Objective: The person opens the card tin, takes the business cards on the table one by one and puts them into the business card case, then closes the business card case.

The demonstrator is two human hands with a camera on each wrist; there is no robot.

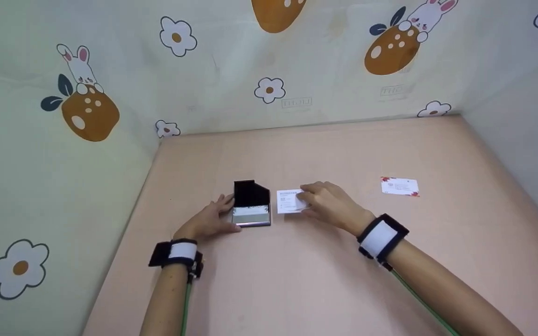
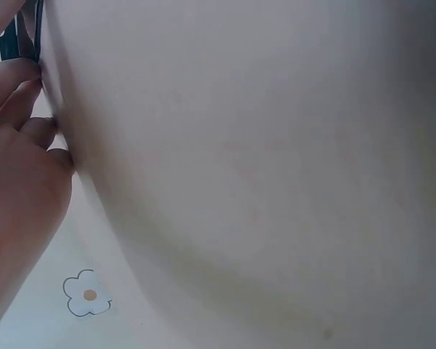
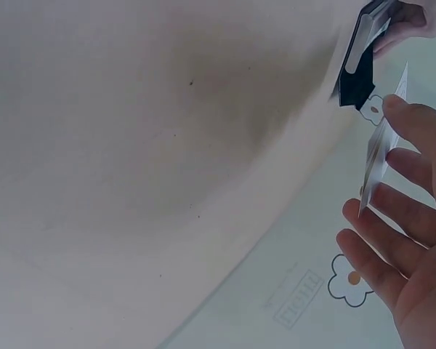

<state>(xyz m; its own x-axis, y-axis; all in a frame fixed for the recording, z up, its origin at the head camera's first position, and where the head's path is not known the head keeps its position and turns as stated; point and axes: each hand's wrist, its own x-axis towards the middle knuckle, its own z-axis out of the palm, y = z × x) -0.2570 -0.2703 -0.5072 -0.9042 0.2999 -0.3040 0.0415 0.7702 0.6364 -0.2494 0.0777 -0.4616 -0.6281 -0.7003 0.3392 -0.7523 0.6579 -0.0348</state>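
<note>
A business card case (image 1: 251, 217) lies on the table with its black-lined lid folded back and printed cards inside. My left hand (image 1: 210, 218) grips it by the left side, the thumb at the near corner and the fingers along the far part of that edge. Just right of the case, my right hand (image 1: 332, 203) pinches a white business card (image 1: 288, 201) between thumb and fingers. In the right wrist view the held card (image 3: 378, 163) is seen nearly edge-on, with the open case (image 3: 360, 73) beyond it. The left wrist view catches only a dark piece of the case (image 2: 9, 40).
Another business card (image 1: 400, 186) with red corner patterns lies flat at the right on the pink table (image 1: 297, 280). Patterned cloth walls (image 1: 222, 84) stand behind and along both sides. Green cables (image 1: 423, 298) run back along each forearm from the wrist straps (image 1: 383, 240).
</note>
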